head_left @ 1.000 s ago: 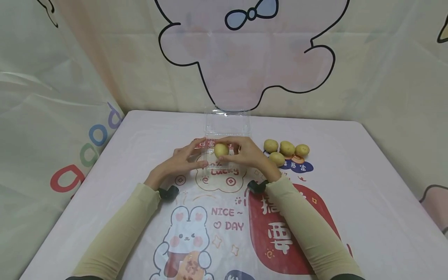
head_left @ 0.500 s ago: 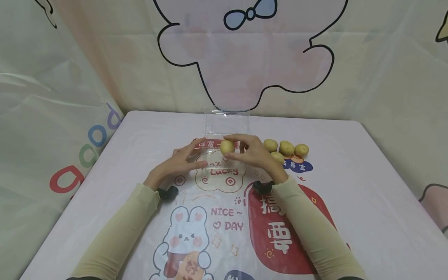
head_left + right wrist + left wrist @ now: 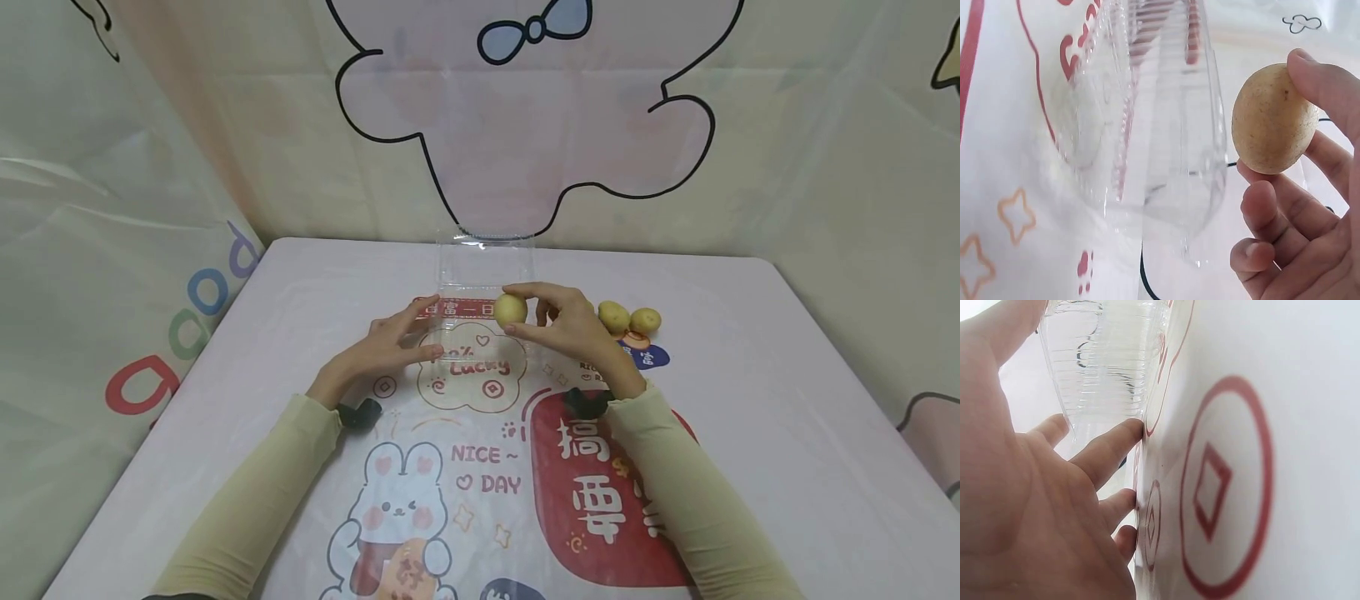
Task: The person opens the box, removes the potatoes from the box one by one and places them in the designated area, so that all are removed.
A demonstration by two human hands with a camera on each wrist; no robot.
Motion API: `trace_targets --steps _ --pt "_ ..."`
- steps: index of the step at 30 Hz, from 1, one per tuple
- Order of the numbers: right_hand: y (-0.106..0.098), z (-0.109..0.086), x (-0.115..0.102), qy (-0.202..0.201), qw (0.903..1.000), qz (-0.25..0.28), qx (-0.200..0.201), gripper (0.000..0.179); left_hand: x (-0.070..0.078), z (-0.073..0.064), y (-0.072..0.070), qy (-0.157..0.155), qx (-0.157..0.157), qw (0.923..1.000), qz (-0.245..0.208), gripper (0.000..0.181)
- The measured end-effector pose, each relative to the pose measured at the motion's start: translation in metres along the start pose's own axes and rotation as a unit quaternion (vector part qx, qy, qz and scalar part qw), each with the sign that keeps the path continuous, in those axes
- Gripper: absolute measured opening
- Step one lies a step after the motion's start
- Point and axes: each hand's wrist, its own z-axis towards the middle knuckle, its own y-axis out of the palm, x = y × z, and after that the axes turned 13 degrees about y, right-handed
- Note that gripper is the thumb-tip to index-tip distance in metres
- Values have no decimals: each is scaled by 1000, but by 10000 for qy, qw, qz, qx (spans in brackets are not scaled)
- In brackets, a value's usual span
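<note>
A small yellow-skinned potato [image 3: 1272, 119] is pinched between the thumb and fingertips of my right hand [image 3: 566, 321], raised at the right side of a clear plastic clamshell box [image 3: 1179, 144]. The box's lid [image 3: 486, 265] stands open toward the back, and no potato shows inside. My left hand [image 3: 378, 346] is at the box's left side, thumb and fingers spread apart and fairly straight. In the left wrist view, its fingertips [image 3: 1132, 430] reach the lower edge of the box wall.
Potatoes [image 3: 614, 317] lie on the table to the right, partly behind my right hand. A printed cloth [image 3: 480, 517] covers the table. A patterned curtain [image 3: 600, 133] hangs behind its back edge.
My right hand has moved right with the potato, from over the box to its right side, now covering some of the loose potatoes. My left hand has stayed in place.
</note>
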Motion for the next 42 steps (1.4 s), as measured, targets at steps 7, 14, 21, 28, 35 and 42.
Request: trace_targets --steps 7,14,21,28,35,42 --pt "-11 -5 11 94 9998 139 122 53 -2 0 0 44 15 10000 -10 94" --pt "-24 -11 21 373 9989 -9 280 54 -1 0 1 -5 20 9999 -99 94" --pt "-32 -18 30 596 9975 13 388 53 1 -1 1 -74 25 9999 -98 93" --pt "-37 -21 38 499 9979 103 410 54 3 -1 -1 -113 37 9999 -88 93" --pt "-43 -28 43 602 9968 -19 531 55 2 -1 -1 22 7 10000 76 94" --pt "-50 -34 49 739 9952 -188 606 55 0 0 0 72 42 9999 136 94"
